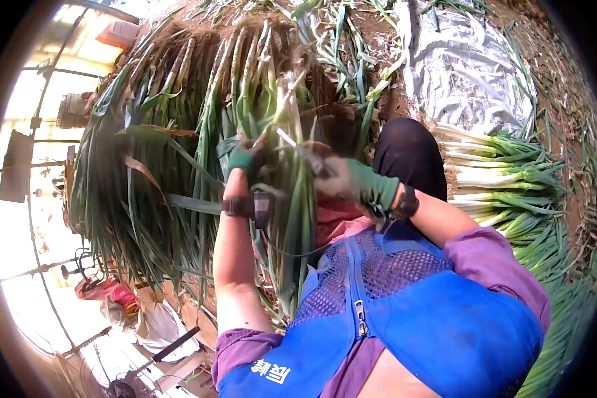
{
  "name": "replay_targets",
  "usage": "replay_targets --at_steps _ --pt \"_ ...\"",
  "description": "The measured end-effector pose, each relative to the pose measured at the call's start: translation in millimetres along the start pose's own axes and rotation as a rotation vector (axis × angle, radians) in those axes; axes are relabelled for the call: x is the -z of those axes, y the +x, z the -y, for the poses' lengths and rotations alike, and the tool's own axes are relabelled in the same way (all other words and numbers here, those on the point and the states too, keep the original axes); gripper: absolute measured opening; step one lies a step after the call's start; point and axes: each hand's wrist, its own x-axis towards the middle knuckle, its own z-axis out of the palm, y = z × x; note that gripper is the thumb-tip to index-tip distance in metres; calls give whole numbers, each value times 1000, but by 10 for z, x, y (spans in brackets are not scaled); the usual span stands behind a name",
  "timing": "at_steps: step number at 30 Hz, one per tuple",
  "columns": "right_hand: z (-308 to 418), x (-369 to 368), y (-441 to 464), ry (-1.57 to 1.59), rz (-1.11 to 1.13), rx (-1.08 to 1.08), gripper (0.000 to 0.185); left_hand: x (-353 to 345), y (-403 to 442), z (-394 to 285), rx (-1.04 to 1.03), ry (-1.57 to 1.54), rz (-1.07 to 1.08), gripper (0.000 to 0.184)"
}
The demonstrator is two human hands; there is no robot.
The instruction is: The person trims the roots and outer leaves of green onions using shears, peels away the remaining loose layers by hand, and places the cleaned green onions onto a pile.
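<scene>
My left hand [245,158], in a green glove, is closed around the leaves of long green onions [288,109] with pale stems pointing away from me. Their leaves hang down toward my lap. My right hand [343,178], in a grey and green glove, is just right of these stalks; motion smears its fingers. A short white strip [286,138] shows by its fingertips, too blurred to name. To the left lies a thick pile of unpeeled green onions [146,179], roots at the far end.
On the right, peeled green onions [494,176] lie in rows beside a crumpled silvery sheet [467,73]. Loose leaves [358,66] litter the soil ahead. My bent knee [411,152] is close to my right hand. Bags [116,295] lie at the lower left.
</scene>
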Motion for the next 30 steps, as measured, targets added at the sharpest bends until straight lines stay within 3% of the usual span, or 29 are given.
replay_targets --at_steps 3,4,7,13,16,23,28,30 --pt "35 -26 -257 -95 -7 -28 53 -160 227 228 -179 -72 147 31" --pt "-115 -26 -190 -57 -56 -60 53 -306 508 538 -154 -304 185 34" --pt "-205 34 -140 -30 -111 -115 58 -367 250 258 -126 -34 107 34" --pt "-70 -15 -153 -183 -108 -78 56 -236 -97 73 -155 62 57 41" --pt "-269 59 276 -18 -112 -90 58 -168 -269 76 -172 235 19 39" --pt "-292 96 607 132 -167 -129 59 -87 -647 136 -336 5 -55 41" --pt "103 -39 136 -87 -146 -13 51 -71 -772 225 -94 53 -153 33" --pt "160 -56 38 -111 -43 -65 53 -32 -877 133 -113 45 -201 36"
